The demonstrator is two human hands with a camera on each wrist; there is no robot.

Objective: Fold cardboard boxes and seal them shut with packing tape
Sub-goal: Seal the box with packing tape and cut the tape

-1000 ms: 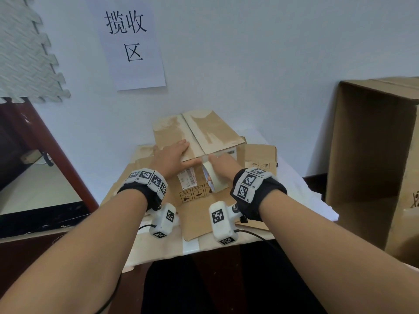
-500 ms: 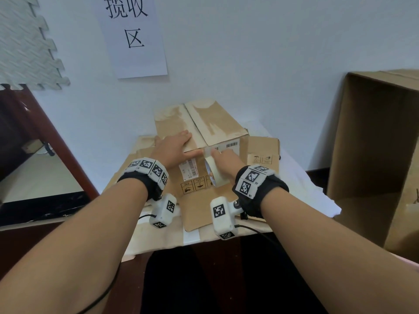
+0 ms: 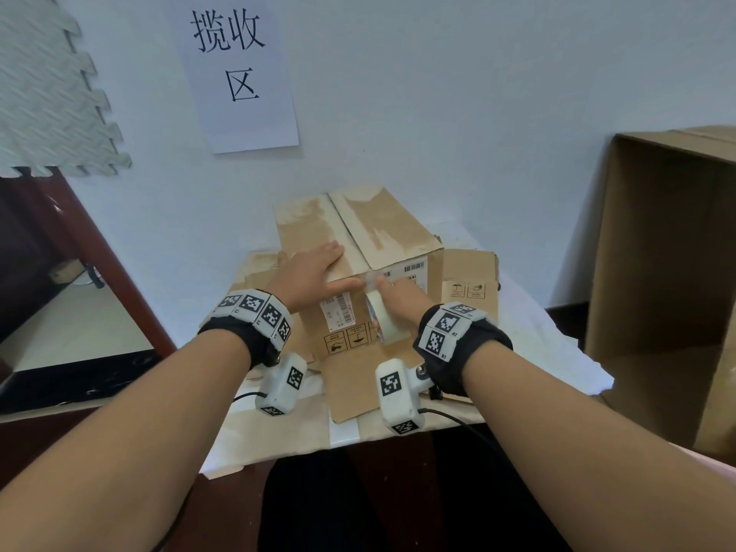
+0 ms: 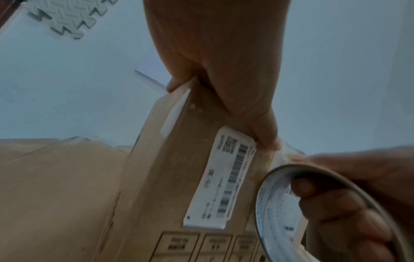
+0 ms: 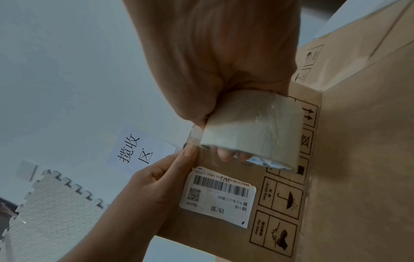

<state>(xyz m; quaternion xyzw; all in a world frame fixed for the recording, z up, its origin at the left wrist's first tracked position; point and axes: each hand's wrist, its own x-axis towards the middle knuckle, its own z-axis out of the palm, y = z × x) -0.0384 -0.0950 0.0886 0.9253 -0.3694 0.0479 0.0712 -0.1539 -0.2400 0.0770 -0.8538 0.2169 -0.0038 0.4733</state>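
On the tabletop (image 3: 549,340), the cardboard box (image 3: 382,237) sits with its top flaps folded shut. Since a second ago the right hand (image 3: 402,296) has lifted the tape roll (image 3: 382,316) up the front face toward the top edge, so the strip seems about to run over the seam. Its grip is curled through the roll's core. The left hand (image 3: 310,268) lies flat on the left flap, its thumb (image 5: 188,152) pressing the tape's free end (image 5: 193,140) against the front. The clear tape is hard to trace, and the box's far side is hidden.
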